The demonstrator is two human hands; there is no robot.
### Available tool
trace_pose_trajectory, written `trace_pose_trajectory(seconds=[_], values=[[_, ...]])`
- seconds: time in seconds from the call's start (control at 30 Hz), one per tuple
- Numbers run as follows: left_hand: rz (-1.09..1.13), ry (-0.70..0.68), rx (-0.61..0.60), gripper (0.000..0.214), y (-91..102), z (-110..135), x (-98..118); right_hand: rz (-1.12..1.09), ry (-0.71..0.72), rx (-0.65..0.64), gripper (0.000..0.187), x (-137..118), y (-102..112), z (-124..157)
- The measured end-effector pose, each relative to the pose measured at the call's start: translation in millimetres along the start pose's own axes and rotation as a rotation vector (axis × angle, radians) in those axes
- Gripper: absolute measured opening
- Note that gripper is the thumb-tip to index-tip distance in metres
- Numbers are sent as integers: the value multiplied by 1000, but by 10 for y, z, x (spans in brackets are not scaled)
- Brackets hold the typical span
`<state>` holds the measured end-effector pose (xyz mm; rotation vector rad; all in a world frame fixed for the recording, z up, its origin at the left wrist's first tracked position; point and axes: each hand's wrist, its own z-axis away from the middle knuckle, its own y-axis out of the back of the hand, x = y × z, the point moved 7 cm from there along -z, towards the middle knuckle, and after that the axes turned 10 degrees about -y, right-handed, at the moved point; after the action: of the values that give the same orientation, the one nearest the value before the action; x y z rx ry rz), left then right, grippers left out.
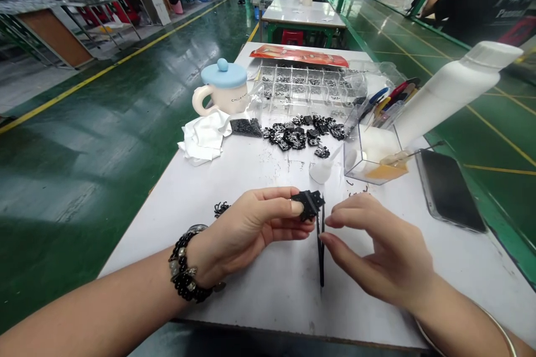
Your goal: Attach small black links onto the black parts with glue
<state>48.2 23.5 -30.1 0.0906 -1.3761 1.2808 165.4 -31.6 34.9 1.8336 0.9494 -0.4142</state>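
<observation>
My left hand (pixel 255 223) pinches a small flat black plastic part (pixel 309 204) between thumb and fingers, above the white table. Beside it, my right hand (pixel 381 251) is open, with thumb and index finger apart. Its fingertips are close to a pair of black tweezers (pixel 321 256) that points away from me; whether they touch it I cannot tell. A pile of similar black parts with shiny metal bits (pixel 295 135) lies farther back. Partly behind my left wrist is a little heap of black pieces (pixel 221 209).
Behind the pile stands a clear compartment tray (pixel 293 86) with small parts. A lidded mug (pixel 226 89), crumpled tissue (pixel 205 136) and bag of black bits (pixel 246 127) sit left. At right are a clear pen box (pixel 372 156), white bottle (pixel 456 89) and phone (pixel 450 189).
</observation>
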Motion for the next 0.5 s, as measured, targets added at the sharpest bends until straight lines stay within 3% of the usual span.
trace_pose_trajectory(seconds=[0.17, 0.27, 0.37, 0.43, 0.5], values=[[-35, -29, -38, 17, -27, 4, 7, 0, -10, 74, 24, 47, 48, -2], [-230, -180, -22, 17, -6, 41, 100, 23, -106, 133, 20, 163, 142, -33], [-726, -646, -34, 19, -99, 175, 397, 149, -248, 25, 12, 334, 149, -67], [-1084, -1056, -138, 24, -303, 366, 536, 258, -345, -146, 6, 461, 89, -64], [-1328, -1386, -301, 23, -475, 555, 519, 312, -426, -272, 3, 545, 54, -44]])
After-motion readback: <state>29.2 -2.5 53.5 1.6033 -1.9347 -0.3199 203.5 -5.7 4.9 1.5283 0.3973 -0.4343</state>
